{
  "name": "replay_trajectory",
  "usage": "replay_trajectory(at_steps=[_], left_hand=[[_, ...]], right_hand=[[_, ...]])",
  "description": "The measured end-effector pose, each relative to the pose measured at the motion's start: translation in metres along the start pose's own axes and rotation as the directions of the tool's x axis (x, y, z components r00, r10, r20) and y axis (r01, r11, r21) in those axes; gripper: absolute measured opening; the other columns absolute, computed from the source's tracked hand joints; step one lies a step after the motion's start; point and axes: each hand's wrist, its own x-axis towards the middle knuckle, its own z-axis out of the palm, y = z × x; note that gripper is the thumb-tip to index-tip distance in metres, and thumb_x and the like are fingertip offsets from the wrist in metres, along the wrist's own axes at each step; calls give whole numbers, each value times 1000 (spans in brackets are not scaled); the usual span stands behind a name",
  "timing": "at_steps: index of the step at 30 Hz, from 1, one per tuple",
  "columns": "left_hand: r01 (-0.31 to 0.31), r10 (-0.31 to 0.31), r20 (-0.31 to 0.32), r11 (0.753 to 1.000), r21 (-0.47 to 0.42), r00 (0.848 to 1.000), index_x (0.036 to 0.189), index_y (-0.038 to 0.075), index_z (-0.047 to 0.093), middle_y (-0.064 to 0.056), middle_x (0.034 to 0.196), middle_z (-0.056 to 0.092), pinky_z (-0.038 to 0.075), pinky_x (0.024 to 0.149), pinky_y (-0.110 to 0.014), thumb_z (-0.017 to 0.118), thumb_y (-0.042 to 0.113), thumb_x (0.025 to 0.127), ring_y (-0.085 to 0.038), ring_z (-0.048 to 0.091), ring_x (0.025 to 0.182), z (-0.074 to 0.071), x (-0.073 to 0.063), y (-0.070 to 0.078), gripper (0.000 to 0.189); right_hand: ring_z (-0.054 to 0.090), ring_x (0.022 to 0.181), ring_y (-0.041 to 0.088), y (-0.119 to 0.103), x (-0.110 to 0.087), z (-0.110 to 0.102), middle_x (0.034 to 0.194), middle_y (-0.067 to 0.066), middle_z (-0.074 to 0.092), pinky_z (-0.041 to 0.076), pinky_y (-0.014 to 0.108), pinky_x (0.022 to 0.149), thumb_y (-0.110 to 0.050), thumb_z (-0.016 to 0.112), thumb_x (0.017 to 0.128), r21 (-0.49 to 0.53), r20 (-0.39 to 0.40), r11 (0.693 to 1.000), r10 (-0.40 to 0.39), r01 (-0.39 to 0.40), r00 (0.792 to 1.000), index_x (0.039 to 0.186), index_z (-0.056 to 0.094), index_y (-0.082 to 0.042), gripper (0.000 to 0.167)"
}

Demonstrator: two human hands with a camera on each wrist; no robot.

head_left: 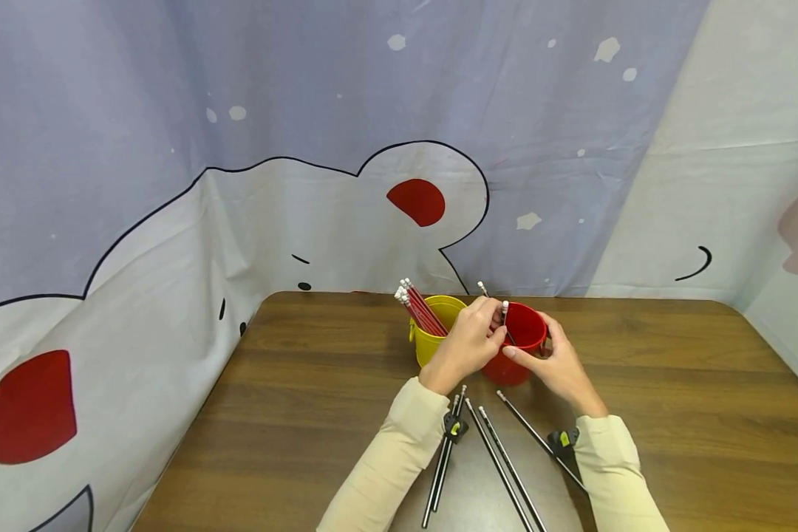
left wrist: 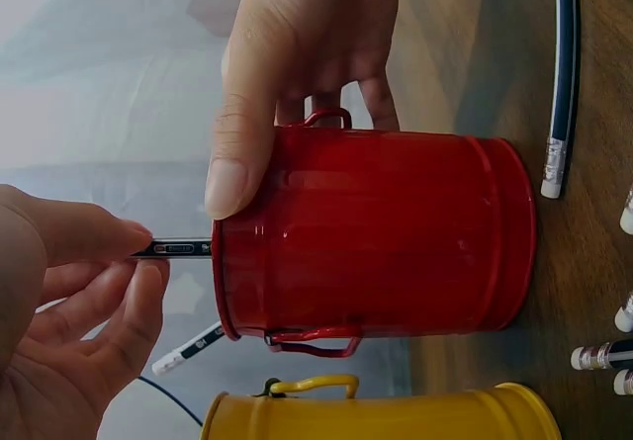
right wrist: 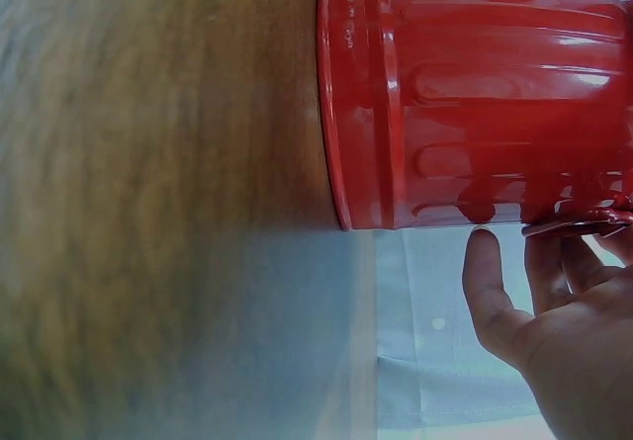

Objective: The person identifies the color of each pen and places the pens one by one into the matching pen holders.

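Note:
My left hand (head_left: 467, 338) pinches a black pencil (left wrist: 183, 248) near its eraser end between thumb and fingers. The pencil's lower part goes down into a red bucket (head_left: 507, 372). Another black pencil (left wrist: 188, 349) leans inside that bucket, its white eraser sticking out over the rim. My right hand (head_left: 561, 368) grips the red bucket at its right side, thumb over the front of the rim and fingers by the small side handle (right wrist: 584, 224). Upright on the table, the red bucket stands next to a yellow bucket (head_left: 427, 349).
Several red pencils (head_left: 424, 314) with white erasers lean left in the yellow bucket. On the wooden table (head_left: 292, 414), several black pencils (head_left: 499, 465) lie in front of the buckets, one of them (head_left: 539, 437) beside my right wrist. A printed curtain (head_left: 292, 222) hangs behind the table.

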Motion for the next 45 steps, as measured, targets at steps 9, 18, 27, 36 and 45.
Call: replay_trajectory(at_steps=[9, 18, 27, 36, 45], left_hand=[[83, -84, -69, 996, -13, 994, 102, -3, 59, -9, 91, 56, 45, 68, -5, 64, 4, 82, -12, 58, 78, 4, -7, 2, 22], [175, -177, -212, 984, -30, 961, 95, -7, 63, -11, 85, 59, 47, 65, -8, 65, 1, 79, -14, 59, 73, 5, -29, 11, 18], [308, -308, 6, 951, 7, 951, 80, -1, 62, -2, 69, 54, 42, 54, -10, 64, 2, 77, -7, 52, 59, 0, -54, 1, 5], [428, -467, 249, 882, 198, 849, 47, 16, 30, 8, 47, 18, 18, 38, -22, 62, 3, 70, -8, 22, 42, -9, -68, -12, 42], [529, -604, 372, 797, 292, 704, 52, 10, 48, 2, 50, 39, 33, 40, -27, 72, 6, 67, -15, 39, 46, -4, -76, -15, 29]], right_hand=[[52, 103, 26, 1, 0, 0, 130, 9, 44, 48, 20, 77, -25, 71, 80, -4, -6, 1000, -10, 10, 1000, 140, 28, -14, 75], [53, 101, 28, 2, 1, 2, 129, 10, 45, 49, 20, 75, -22, 72, 79, 10, -14, 999, -32, 32, 999, 139, 30, -13, 74], [50, 106, 34, -20, -7, 1, 132, 17, 42, 46, 16, 77, -19, 71, 80, 20, 4, 1000, -16, 16, 1000, 140, 28, -7, 75], [49, 107, 34, -32, -8, -1, 132, 17, 41, 45, 19, 81, -21, 71, 80, -5, 0, 1000, 1, -1, 1000, 139, 28, -5, 75], [50, 105, 33, -33, -11, 0, 132, 17, 41, 45, 19, 79, -23, 71, 80, -20, 3, 1000, 9, -9, 1000, 139, 28, -5, 75]])
